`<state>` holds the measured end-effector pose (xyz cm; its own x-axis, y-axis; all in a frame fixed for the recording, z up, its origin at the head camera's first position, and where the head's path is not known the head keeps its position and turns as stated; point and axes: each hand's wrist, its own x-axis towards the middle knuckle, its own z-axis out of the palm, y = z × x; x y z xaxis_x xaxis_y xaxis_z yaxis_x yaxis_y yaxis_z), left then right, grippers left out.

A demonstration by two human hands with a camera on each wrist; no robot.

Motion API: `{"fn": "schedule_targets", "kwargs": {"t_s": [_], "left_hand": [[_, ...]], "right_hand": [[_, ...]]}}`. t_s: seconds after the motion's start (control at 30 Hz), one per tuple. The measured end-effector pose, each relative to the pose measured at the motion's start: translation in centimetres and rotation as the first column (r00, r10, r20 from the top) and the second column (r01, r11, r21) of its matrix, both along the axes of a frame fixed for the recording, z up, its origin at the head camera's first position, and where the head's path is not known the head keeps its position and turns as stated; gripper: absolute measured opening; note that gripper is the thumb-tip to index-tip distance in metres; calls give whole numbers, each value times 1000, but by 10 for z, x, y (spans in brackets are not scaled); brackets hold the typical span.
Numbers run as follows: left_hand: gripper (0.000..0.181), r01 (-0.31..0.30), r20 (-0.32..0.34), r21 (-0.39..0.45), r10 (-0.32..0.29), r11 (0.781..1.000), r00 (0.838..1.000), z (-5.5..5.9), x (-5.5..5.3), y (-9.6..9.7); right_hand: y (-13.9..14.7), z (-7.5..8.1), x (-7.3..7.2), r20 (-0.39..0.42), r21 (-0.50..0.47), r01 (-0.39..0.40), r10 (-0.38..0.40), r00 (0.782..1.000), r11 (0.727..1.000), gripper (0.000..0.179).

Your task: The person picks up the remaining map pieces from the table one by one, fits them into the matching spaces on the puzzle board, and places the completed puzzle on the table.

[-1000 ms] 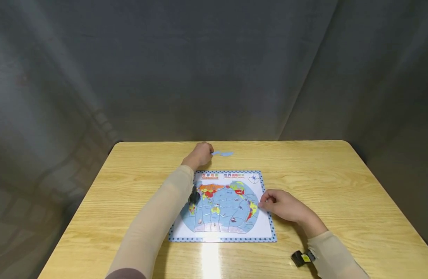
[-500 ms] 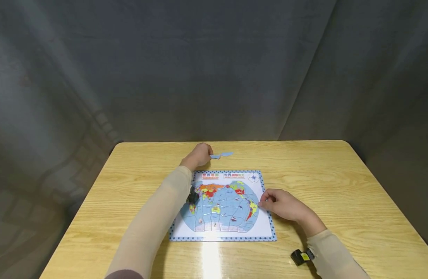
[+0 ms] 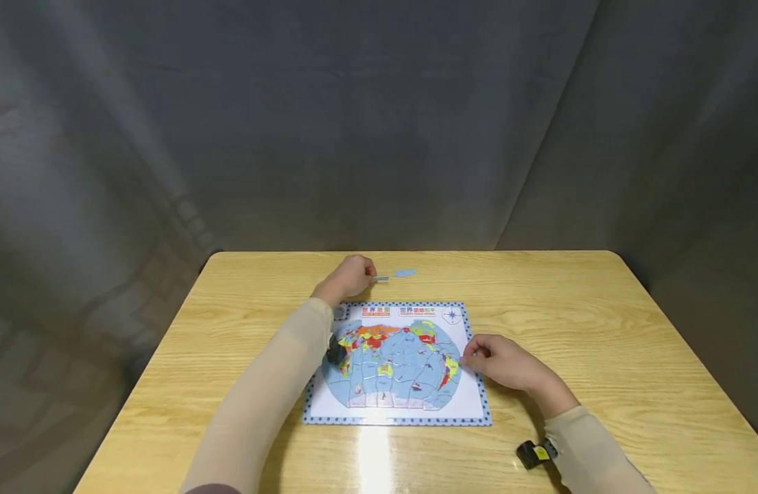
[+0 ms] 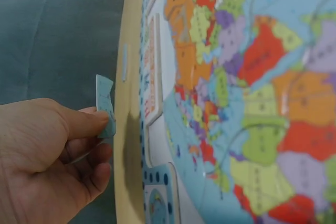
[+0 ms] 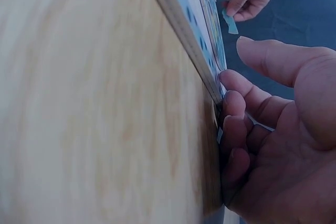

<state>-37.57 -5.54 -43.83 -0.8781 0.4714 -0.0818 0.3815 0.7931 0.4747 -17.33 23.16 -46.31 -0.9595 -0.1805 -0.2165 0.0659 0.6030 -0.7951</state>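
Observation:
My left hand (image 3: 349, 276) pinches a flat light-blue puzzle piece (image 4: 106, 100) between thumb and fingers, above the table behind the board. A second light-blue puzzle piece (image 3: 405, 273) lies on the wood just to its right. In front of them is a world map puzzle board (image 3: 397, 420) with a dotted blue border and many pieces fitted in its oval. Part of the map's left side is hidden by my left forearm in the head view. My right hand (image 3: 505, 362) rests at the board's right edge, fingers loosely curled, with the thumb (image 5: 273, 60) apart from them.
The wooden table (image 3: 601, 322) reaches back to a dark grey curtain (image 3: 379, 137). A black wrist camera (image 3: 529, 455) sits at the right wrist, and another (image 3: 335, 351) on the left wrist hangs over the map.
My left hand has drawn slightly toward me and left, lifting the light-blue piece apart from the other one and tilting it. The right hand stays where it was.

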Motion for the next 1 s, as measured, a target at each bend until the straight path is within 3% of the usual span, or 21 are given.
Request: {"fn": "schedule_targets", "kwargs": {"t_s": [0.37,0.77,1.0], "left_hand": [[14,48,29,32,-49,998,998,10,14,-4],[12,90,36,30,-91,996,995,11,29,-9],[10,125,84,17,-126,992,989,8,35,-9]], "right_hand": [[5,-3,-6,-2,-10,-6,6,1000,1000,15],[7,-1,-12,-14,-28,1,-1,1000,1000,15],[10,-3,-15,-11,-28,0,-1,1000,1000,16]]}}
